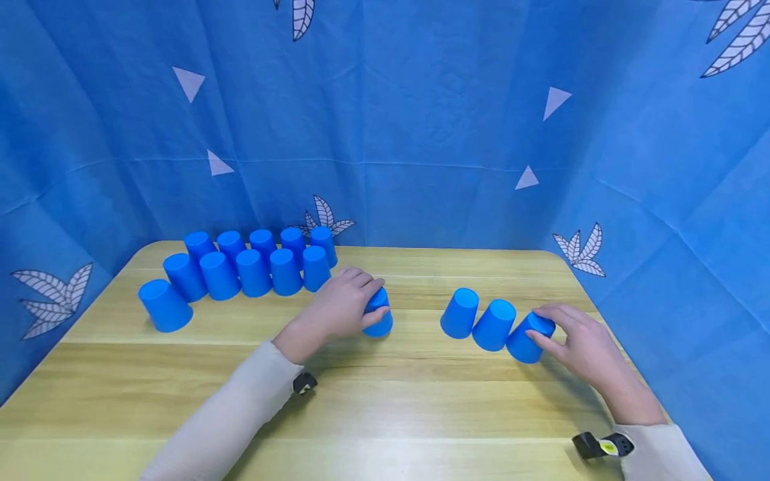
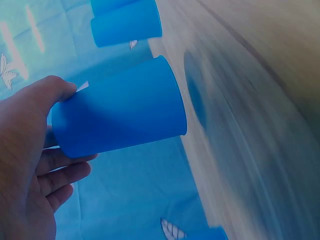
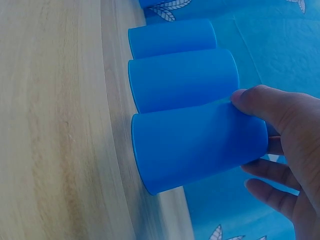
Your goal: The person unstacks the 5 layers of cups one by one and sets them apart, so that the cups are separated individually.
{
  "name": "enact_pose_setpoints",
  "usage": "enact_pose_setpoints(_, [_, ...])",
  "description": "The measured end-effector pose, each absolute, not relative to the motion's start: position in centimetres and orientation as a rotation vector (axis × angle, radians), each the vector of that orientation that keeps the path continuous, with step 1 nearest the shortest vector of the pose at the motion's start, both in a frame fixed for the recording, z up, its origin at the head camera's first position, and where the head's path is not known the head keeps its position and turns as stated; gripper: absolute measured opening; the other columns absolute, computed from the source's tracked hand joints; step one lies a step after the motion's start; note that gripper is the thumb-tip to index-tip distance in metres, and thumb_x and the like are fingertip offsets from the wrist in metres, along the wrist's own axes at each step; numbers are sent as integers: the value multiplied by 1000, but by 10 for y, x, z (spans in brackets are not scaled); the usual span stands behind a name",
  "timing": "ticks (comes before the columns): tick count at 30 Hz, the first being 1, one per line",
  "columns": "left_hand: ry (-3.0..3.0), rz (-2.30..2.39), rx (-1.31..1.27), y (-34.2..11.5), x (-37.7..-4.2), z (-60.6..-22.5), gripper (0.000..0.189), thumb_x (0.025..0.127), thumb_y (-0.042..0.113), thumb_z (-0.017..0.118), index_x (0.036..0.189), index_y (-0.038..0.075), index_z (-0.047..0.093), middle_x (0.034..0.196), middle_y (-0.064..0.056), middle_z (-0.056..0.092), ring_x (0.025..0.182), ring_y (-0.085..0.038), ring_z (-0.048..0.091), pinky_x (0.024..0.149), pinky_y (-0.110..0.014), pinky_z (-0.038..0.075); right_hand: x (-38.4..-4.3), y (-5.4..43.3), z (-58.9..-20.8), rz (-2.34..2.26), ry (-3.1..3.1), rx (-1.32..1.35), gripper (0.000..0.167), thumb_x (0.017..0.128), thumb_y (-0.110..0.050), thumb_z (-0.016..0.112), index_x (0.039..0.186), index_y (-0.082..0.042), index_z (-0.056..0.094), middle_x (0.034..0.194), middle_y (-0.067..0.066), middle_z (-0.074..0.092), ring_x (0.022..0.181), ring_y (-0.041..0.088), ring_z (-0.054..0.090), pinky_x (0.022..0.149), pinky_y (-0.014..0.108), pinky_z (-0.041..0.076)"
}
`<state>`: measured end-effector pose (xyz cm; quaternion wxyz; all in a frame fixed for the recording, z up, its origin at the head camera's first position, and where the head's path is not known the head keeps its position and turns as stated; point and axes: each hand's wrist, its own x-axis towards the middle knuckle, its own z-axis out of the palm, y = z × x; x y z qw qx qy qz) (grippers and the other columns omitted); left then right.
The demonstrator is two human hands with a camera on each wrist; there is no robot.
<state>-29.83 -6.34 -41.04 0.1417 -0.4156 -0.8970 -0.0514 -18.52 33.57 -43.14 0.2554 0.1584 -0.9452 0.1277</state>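
Note:
In the head view my left hand (image 1: 339,304) grips an upside-down blue cup (image 1: 380,325) near its narrow closed end, thumb on one side and fingers on the other. The left wrist view shows that cup (image 2: 120,110) with its wide rim a little off the tabletop, a shadow beneath. On the right, my right hand (image 1: 583,344) pinches another upturned blue cup (image 1: 522,346) by its upper end. This cup is the nearest of three in a slanting row, close beside the middle cup (image 1: 494,325) and the far cup (image 1: 460,312).
Several upturned blue cups stand in two rows at the back left, including a front-row cup (image 1: 254,274) and a back-row cup (image 1: 292,242). A blue cup (image 1: 165,306) sits at their near left end. Blue cloth (image 1: 421,133) hangs behind the wooden table (image 1: 385,414).

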Motion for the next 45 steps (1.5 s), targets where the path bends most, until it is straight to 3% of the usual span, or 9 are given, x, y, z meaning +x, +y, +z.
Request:
enact_pose_setpoints(22, [-2611, -198, -904, -176, -293, -415, 55, 89, 42, 69, 128, 4, 63, 121, -16, 65, 115, -36, 56, 102, -53, 38, -186, 337, -433, 348, -2561, 429, 44, 71, -17, 86, 108, 0, 70, 106, 19, 68, 97, 42, 64, 77, 57, 52])
enact_pose_setpoints(45, [-2837, -209, -473, -262, -307, -403, 57, 92, 32, 65, 133, -6, 54, 132, -31, 53, 126, -52, 40, 102, -67, 26, -185, 335, -431, 350, -2542, 438, 43, 71, -17, 86, 107, 0, 70, 105, 18, 68, 96, 41, 64, 76, 56, 52])
